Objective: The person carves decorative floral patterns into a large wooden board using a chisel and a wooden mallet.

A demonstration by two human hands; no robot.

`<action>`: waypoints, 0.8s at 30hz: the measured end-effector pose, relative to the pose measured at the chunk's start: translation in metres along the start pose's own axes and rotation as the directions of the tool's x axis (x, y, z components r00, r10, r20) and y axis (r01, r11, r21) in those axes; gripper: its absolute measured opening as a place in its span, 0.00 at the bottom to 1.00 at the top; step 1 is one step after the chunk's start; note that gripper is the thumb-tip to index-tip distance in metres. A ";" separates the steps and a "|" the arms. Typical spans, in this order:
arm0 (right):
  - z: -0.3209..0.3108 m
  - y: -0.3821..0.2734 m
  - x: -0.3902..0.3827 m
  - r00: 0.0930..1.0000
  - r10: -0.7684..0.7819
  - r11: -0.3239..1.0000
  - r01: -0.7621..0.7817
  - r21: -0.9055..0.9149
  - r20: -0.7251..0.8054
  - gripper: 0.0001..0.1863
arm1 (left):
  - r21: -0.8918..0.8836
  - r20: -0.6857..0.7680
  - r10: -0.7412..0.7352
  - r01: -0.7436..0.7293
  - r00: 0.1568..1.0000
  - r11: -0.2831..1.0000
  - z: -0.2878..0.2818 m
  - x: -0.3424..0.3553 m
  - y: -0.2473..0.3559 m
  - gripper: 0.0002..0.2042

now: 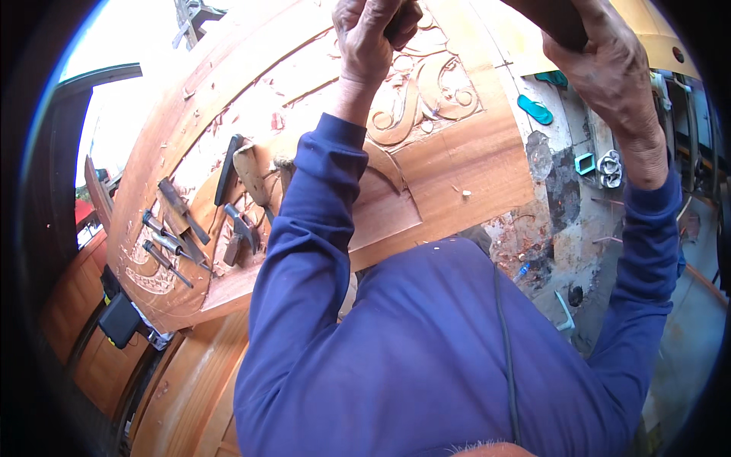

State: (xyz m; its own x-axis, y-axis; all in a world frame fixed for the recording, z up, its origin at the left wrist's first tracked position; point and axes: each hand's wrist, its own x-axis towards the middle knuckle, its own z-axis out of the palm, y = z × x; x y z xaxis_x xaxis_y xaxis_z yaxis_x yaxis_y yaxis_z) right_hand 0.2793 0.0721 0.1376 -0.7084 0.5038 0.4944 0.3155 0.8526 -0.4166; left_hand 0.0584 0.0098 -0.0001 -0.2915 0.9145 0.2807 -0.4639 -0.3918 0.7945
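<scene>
Plain blue shirt [442, 343], left fingers [378, 17] curled — carved wooden panel [487, 164], chisels [173, 196] on it

Panel [449, 174]: wood, smooth at edge, rough where carved. Sleeve [314, 209]: matt cloth. Chisel blade [197, 228]: metal.

One left hand [365, 38]; one right hand [605, 80]; two blue sleeves [304, 221]; one carved wooden panel [472, 179]; two broad wooden-handled chisels [175, 199]; three slim carving chisels [157, 254]; one hammer-shaped tool [242, 225]; one long black-bodied tool [228, 169]; one pale wooden-handled tool [250, 175]; one turquoise flip-flop [534, 110] in full view; one turquoise hexagonal ring [578, 164]; one black boxy case [120, 320]; one dark cord [506, 350]; wood shavings [278, 120], too many to count
</scene>
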 end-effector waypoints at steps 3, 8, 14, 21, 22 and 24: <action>0.006 -0.007 -0.012 0.999 0.021 0.999 -0.019 -0.042 0.048 0.41 | -0.017 -0.058 0.011 -0.012 0.998 1.000 -0.003 0.000 -0.003 0.18; 0.018 -0.007 -0.076 0.929 0.361 0.920 -0.340 0.194 -0.085 0.36 | -0.369 -0.421 -0.161 -0.006 0.893 0.930 -0.030 0.017 0.031 0.23; 0.035 -0.038 -0.174 0.591 0.805 0.577 -0.759 0.301 -0.052 0.39 | 0.494 0.031 0.446 -0.402 0.894 0.771 0.027 0.001 0.011 0.13; 0.037 -0.066 -0.234 0.454 0.889 0.448 -0.837 0.316 -0.058 0.41 | 0.794 0.428 0.122 -0.437 0.895 0.423 0.083 -0.037 -0.020 0.15; 0.035 -0.066 -0.241 0.450 0.892 0.437 -0.836 0.331 -0.041 0.41 | 0.796 0.425 0.124 -0.435 0.897 0.421 0.078 -0.038 -0.022 0.15; 0.034 -0.067 -0.247 0.439 0.898 0.419 -0.836 0.354 -0.025 0.42 | 0.773 0.465 0.146 -0.481 0.873 0.414 0.067 -0.038 -0.028 0.16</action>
State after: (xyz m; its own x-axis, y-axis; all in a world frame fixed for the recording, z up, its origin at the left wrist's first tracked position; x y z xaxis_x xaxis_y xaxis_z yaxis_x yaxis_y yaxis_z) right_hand 0.4116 -0.1138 0.0175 -0.0114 0.9904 -0.1377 0.5008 -0.1135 -0.8581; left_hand 0.1386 -0.0073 0.0032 0.0664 0.7884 0.6116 0.5943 -0.5236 0.6105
